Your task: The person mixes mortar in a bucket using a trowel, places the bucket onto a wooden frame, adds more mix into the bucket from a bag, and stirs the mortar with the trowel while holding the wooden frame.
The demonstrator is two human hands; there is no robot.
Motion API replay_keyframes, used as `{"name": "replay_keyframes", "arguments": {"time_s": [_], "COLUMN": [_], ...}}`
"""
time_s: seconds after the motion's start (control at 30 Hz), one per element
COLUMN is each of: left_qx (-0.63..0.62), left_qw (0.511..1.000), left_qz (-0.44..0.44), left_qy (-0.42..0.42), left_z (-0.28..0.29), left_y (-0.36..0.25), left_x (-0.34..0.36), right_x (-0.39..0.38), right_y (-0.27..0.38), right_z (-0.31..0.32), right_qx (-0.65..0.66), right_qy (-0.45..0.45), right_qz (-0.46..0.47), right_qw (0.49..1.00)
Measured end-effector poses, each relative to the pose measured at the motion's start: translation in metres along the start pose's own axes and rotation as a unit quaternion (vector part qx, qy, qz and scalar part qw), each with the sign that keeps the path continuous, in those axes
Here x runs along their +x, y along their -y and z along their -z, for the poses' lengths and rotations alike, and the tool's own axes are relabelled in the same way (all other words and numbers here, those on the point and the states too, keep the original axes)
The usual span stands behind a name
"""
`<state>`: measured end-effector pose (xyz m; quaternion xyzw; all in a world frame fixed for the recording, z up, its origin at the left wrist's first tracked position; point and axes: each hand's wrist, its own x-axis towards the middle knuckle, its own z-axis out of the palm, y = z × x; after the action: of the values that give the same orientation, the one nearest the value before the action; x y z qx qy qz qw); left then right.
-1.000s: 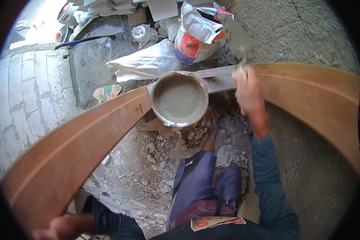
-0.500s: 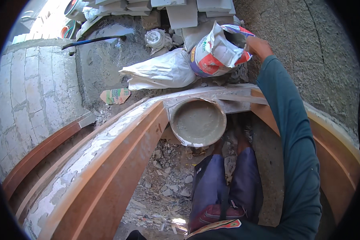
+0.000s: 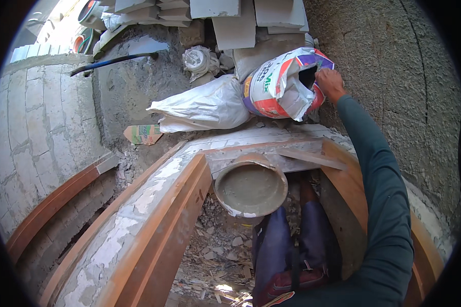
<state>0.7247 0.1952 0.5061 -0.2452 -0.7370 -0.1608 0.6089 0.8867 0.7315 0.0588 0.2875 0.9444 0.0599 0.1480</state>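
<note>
My right hand (image 3: 330, 84) reaches far forward, its fingers closed on the right edge of the open mouth of a printed cement bag (image 3: 274, 84). The bag is white, red and purple; it leans, and a torn white flap hangs from its mouth on the near side. Dark shadow hides the inside of the mouth. Nearer to me, a round bucket (image 3: 254, 159) holds smooth grey wet mortar (image 3: 251, 189), with a white smear on its near rim. My left hand is out of view.
A wooden frame (image 3: 176, 215) edged with white mortar surrounds my legs and the bucket. A white sack (image 3: 205, 107) lies left of the bag. Pale blocks (image 3: 233, 33) are stacked behind. A rough wall (image 3: 379, 61) rises at right; rubble (image 3: 220, 250) covers the ground below.
The whole view has shifted, so the bag and bucket appear lower. The bag's mouth has tilted, its flap hangs lower, and more of its printed side shows. My right hand keeps hold of its edge.
</note>
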Motion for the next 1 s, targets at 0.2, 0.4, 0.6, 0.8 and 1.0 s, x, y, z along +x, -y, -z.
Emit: {"name": "replay_keyframes", "arguments": {"time_s": [0.2,0.4,0.6,0.8,1.0], "left_qx": [0.01,0.037,0.028,0.033,0.022], "left_qw": [1.0,0.999,0.999,0.998,0.999], "left_qz": [0.002,-0.01,0.004,-0.014,0.004], "left_qy": [0.02,0.033,0.036,0.043,0.03], "left_z": [-0.02,-0.024,-0.029,-0.031,-0.032], "left_y": [-0.013,-0.018,-0.023,-0.032,-0.028], "left_x": [-0.017,-0.016,-0.024,-0.017,-0.02], "right_x": [0.03,0.015,0.035,0.037,0.025], "right_y": [-0.004,-0.008,-0.032,-0.007,-0.025], "right_z": [-0.049,-0.067,-0.196,-0.114,-0.141], "right_qx": [0.086,0.192,0.117,0.232,0.225], "right_qy": [0.038,0.121,-0.101,0.178,0.14], "right_qz": [-0.013,0.089,0.234,0.176,0.268], "right_qw": [0.996,0.97,0.96,0.94,0.926]}}
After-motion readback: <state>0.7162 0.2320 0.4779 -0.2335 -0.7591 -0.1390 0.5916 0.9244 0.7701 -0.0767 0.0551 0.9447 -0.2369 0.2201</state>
